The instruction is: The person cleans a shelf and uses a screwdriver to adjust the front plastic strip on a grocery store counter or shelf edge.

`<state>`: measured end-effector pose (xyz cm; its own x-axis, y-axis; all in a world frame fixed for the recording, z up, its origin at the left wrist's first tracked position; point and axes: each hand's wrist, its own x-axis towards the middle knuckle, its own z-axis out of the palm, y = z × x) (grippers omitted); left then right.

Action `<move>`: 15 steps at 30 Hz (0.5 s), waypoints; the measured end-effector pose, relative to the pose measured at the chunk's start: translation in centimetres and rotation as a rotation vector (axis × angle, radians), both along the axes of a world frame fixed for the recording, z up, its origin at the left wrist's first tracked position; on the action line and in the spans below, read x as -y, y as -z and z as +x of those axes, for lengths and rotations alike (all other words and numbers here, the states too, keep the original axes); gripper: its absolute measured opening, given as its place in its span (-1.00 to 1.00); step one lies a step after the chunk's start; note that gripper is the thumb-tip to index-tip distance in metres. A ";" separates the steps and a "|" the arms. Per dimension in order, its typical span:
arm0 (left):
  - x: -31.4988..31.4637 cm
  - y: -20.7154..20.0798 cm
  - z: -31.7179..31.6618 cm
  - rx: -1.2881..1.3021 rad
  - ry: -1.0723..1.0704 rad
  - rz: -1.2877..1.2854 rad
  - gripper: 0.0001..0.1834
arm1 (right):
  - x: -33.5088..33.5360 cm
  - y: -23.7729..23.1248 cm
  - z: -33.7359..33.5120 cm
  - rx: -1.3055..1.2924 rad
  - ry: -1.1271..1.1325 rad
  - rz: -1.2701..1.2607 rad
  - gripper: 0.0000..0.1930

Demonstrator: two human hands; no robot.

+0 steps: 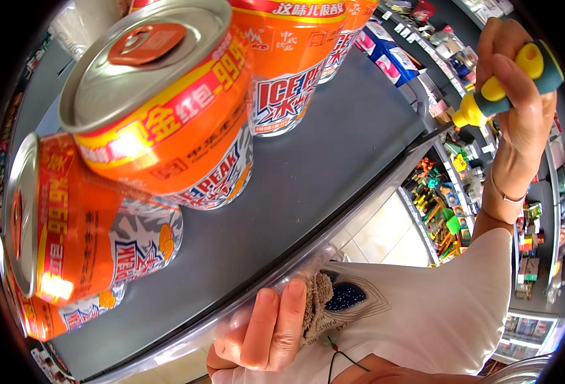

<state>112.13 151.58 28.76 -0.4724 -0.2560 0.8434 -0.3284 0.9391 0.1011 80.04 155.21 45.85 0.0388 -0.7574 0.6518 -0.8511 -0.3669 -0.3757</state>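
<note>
My right hand (516, 89) is raised at the upper right, closed round a screwdriver (503, 89) with a dark green and yellow handle. Its dark shaft slants down-left to the front strip near the shelf's right corner; whether the tip touches cannot be made out. Low in the middle, my left hand (266, 329) is closed on a bunched brown cloth (317, 304), against the clear plastic strip (257, 291) along the shelf's front edge. The fingers are bent, and the thumb is hidden.
Orange drink cans (167, 115) stand in several places on the dark grey shelf (308, 166), at the left and back. Blue and pink packs (388, 54) sit beyond its right end. Other stocked shelves (445, 205) rise at the right above a tiled floor (385, 233).
</note>
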 end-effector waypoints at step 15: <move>-1.0 0.0 -0.8 -0.059 -0.100 0.096 -0.33 | -3.6 -3.0 -1.0 -0.288 0.073 -0.008 -0.93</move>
